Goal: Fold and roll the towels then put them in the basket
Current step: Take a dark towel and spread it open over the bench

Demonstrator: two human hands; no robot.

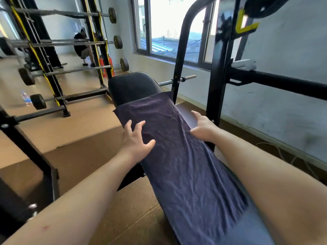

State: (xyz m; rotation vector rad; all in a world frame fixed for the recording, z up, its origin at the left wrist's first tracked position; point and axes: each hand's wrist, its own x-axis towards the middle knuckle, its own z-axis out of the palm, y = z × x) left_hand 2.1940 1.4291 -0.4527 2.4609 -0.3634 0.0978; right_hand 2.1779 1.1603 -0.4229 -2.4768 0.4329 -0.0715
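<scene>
A long dark purple towel point(180, 156) lies stretched flat along a black padded weight bench point(134, 87). My left hand point(137, 138) rests on the towel's left edge with fingers spread, palm down. On the towel's right edge sits my right hand point(203, 127), also flat and open. Neither hand grips the cloth. No basket is in view.
A black and yellow rack point(40, 55) with several barbells stands at the left. The black bench-press frame point(219, 71) rises to the right, with a white rolled item point(245, 65) on its bar. A water bottle point(26, 98) stands on the floor. A person sits far back.
</scene>
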